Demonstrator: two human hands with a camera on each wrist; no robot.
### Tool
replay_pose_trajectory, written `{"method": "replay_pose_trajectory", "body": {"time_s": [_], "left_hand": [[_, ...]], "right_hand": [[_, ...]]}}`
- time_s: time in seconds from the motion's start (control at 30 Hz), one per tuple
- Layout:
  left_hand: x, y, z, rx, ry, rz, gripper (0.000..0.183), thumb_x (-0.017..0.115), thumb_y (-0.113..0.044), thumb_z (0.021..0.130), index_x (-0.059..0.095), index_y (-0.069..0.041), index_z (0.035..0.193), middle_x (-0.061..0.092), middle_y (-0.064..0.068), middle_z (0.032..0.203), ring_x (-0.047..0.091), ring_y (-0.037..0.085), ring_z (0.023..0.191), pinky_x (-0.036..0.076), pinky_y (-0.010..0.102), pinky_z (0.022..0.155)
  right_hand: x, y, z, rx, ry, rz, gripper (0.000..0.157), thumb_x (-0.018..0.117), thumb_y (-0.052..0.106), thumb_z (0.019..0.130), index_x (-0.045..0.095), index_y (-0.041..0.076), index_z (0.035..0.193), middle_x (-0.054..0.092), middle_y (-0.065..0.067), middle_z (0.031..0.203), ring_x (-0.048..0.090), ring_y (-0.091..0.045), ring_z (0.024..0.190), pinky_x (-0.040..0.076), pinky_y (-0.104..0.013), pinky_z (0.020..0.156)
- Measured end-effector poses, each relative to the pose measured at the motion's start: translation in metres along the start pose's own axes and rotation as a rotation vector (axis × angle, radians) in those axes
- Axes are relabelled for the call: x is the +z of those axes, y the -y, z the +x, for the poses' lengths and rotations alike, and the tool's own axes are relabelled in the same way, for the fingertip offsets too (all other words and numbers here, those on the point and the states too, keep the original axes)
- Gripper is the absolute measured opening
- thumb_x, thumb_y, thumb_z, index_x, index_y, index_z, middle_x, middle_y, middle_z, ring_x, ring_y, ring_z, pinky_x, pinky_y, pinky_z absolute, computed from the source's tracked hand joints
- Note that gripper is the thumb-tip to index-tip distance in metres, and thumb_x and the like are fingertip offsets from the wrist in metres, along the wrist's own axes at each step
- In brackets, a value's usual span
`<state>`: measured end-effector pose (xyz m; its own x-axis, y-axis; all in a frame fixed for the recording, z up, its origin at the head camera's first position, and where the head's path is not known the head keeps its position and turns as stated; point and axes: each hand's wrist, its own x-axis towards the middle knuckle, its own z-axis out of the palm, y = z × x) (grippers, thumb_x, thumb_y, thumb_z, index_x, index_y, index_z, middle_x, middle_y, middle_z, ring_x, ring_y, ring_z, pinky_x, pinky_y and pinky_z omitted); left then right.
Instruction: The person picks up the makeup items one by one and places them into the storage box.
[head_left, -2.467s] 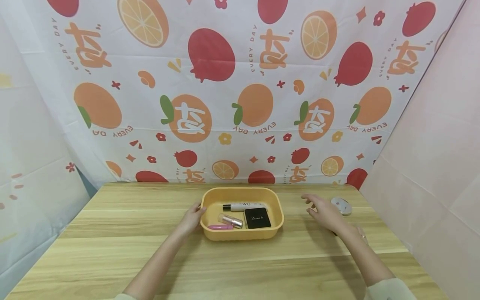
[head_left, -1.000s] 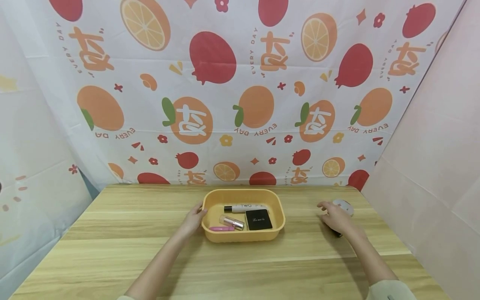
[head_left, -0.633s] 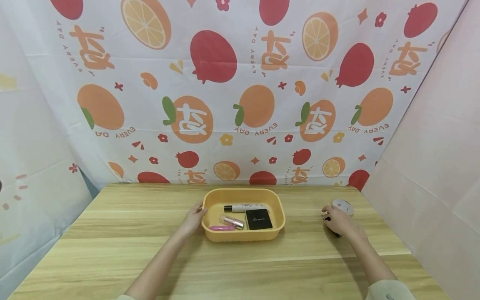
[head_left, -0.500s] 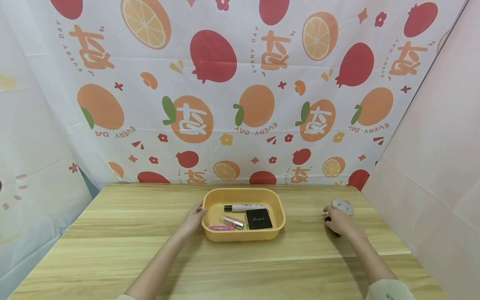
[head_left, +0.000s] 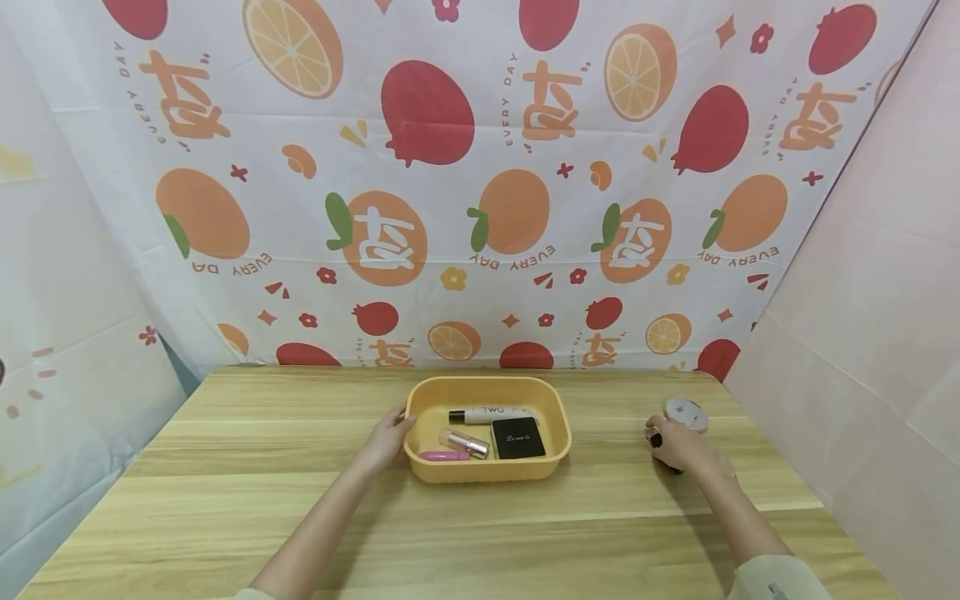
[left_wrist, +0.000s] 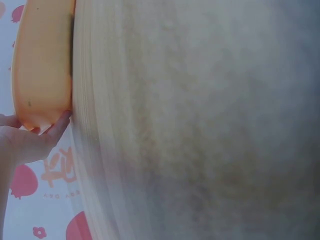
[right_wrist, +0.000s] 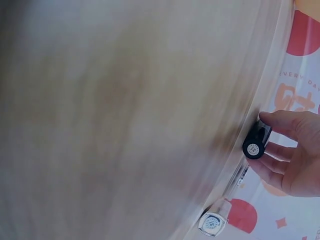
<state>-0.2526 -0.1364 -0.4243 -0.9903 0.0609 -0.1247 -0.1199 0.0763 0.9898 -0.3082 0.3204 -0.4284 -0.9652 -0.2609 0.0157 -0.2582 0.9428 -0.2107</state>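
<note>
My left hand (head_left: 386, 438) holds the left end of a yellow plastic basket (head_left: 487, 472), thumb at the rim and fingers along the outer wall. Inside lie a white tube marked TWG (head_left: 495, 415) with a black cap, a black square compact (head_left: 517, 438), a lipstick with a clear cap (head_left: 463, 442) and a pink pen-like stick (head_left: 442, 456). To the right, my right hand (head_left: 681, 443) pinches a small black cylinder (right_wrist: 258, 139) between thumb and fingers, close over the table. A round white label shows on the cylinder's end.
A round whitish flat object (head_left: 686, 414) lies just behind my right hand. A clear container with a pale end label (right_wrist: 213, 223) stands near that hand in the right wrist view. Fruit-print cloth (head_left: 480, 183) hangs behind the wooden table (head_left: 480, 542).
My right hand moved right and away from the basket, then came down on the black cylinder and took hold of it. The left hand and basket stay nearly in place.
</note>
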Motion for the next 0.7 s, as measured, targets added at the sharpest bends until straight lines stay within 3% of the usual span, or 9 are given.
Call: {"method": "replay_pose_trajectory", "body": {"time_s": [0.7], "left_hand": [[-0.0009,0.0012,-0.0003,-0.001,0.004,0.006,0.051,0.032,-0.012,0.100,0.012,0.007,0.143,0.019,0.033,0.141,0.038,0.046,0.119,0.040,0.049,0.094]], "right_hand": [[0.0026,-0.0002,0.0009,0.004,0.006,0.016,0.031,0.060,-0.005,0.074,0.057,-0.001,0.104,0.060,-0.014,0.097,0.056,-0.033,0.090,0.047,-0.045,0.070]]}}
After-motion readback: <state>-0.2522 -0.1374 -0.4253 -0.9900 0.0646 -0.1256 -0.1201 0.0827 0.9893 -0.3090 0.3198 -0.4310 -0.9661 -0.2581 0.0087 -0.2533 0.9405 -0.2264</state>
